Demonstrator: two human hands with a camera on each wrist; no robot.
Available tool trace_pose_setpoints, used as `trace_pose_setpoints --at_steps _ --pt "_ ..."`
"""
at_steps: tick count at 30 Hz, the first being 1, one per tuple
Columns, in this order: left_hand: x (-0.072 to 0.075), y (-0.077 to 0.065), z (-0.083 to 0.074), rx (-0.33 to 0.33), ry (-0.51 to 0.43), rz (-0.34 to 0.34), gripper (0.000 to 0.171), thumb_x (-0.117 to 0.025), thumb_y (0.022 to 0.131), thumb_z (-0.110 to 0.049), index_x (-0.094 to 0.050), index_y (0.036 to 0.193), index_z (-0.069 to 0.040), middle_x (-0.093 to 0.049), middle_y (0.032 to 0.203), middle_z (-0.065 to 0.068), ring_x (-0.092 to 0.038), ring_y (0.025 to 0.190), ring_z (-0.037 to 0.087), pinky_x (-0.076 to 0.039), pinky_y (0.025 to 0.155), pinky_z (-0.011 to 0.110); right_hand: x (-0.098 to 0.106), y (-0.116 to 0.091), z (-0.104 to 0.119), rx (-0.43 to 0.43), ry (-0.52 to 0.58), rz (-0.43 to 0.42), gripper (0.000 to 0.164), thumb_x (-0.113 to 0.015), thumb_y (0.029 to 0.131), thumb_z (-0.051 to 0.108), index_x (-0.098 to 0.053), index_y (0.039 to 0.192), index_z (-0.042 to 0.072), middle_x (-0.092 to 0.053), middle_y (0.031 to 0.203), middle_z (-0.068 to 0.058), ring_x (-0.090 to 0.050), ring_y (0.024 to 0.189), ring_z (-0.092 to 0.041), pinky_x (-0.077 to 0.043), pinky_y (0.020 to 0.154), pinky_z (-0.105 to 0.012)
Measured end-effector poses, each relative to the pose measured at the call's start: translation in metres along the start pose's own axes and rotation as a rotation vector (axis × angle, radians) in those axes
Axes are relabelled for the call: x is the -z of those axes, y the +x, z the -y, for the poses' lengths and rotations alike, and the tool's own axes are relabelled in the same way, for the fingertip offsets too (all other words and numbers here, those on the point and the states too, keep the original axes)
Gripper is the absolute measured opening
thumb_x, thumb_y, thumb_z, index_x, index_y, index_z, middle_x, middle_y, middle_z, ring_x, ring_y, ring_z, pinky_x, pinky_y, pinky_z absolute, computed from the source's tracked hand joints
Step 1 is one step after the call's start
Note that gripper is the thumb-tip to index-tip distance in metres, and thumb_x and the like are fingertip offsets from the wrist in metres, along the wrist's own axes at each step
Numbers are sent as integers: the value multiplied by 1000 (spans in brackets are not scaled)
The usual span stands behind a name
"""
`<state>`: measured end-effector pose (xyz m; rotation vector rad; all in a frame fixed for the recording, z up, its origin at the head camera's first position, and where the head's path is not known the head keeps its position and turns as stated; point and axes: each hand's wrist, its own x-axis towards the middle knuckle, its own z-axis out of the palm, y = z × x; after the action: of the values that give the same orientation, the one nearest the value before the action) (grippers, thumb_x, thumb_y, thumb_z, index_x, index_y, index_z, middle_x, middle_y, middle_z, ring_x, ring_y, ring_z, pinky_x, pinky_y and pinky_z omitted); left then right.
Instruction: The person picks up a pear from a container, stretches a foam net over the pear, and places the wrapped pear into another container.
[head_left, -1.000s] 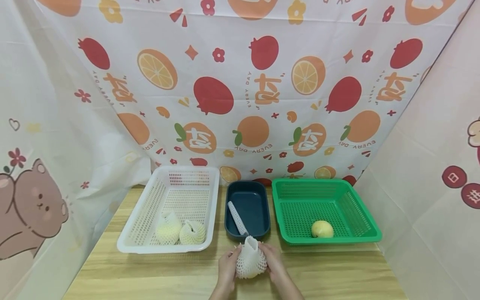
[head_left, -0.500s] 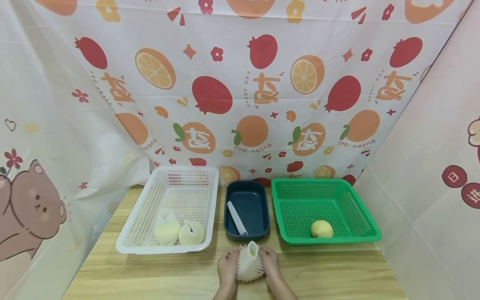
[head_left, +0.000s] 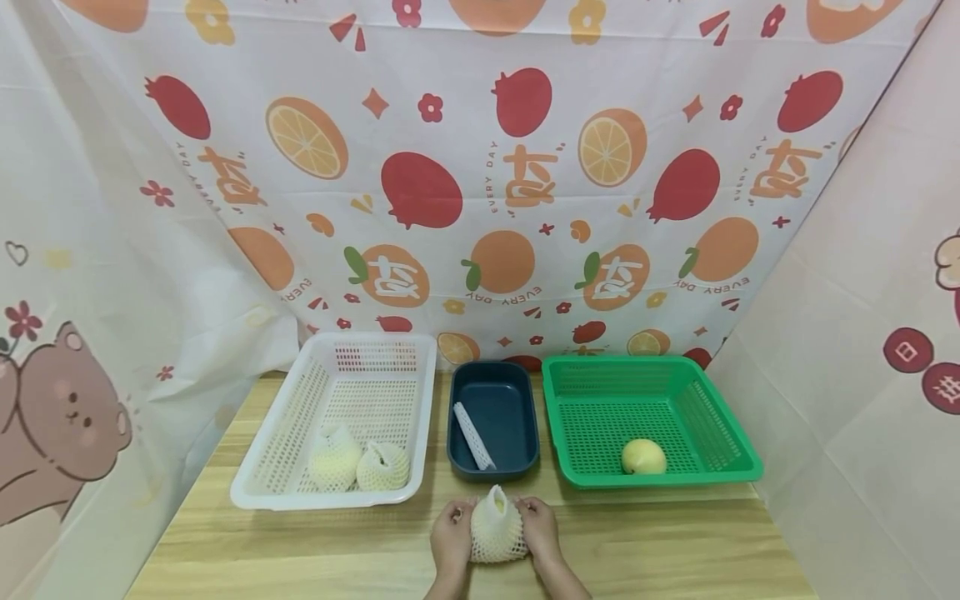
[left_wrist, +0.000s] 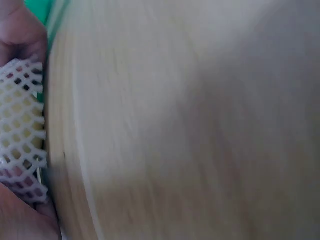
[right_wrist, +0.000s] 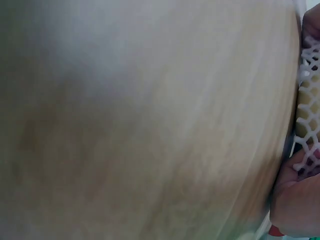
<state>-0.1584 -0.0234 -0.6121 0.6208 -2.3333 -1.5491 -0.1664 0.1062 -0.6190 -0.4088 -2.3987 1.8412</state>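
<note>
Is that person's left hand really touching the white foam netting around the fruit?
Touching. The left wrist view shows the left hand gripping the white foam netting near the picture's bottom, skin showing through the holes.

The place was curtained off like a booth: fruit-printed cloth (head_left: 480, 187) hung behind a wood-grain table (head_left: 337, 554), pale sheets (head_left: 847, 350) flanking it.

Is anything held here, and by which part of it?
A white foam net around a yellowish fruit; the left hand and right hand grip the net at opposite sides.
</note>
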Motion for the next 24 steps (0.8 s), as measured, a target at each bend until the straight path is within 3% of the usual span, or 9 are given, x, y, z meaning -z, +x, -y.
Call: trace_pose_setpoints --at_steps 6,10,15,24 --pt "6 3 -1 -115 150 78 12 -68 82 -11 -64 71 -8 -62 75 5 -58 68 24 -46 61 40 4 5 -3 134 -193 3 18 -63 86 11 -64 71 0 -60 67 -3 -53 61 -16 -43 55 -30" --pt "11 4 -4 -166 260 133 12 -68 82 -11 -62 72 -9 -63 73 6 -60 66 26 -46 57 41 6 6 -2 163 -251 30 19 -63 86 12 -63 70 2 -60 67 -3 -55 62 -18 -44 56 -32" --pt "13 6 -5 -217 374 179 14 -67 82 -13 -57 73 -11 -58 64 1 -55 55 21 -41 45 36 6 4 0 180 -314 24 20 -63 86 14 -61 68 5 -58 64 -1 -52 59 -16 -43 53 -31" --pt "14 7 -3 -325 504 174 21 -69 81 -11 -49 72 -12 -48 54 -1 -47 45 18 -36 38 33 5 3 2 162 -334 18 19 -63 86 11 -59 68 6 -54 60 1 -47 55 -13 -40 49 -30"
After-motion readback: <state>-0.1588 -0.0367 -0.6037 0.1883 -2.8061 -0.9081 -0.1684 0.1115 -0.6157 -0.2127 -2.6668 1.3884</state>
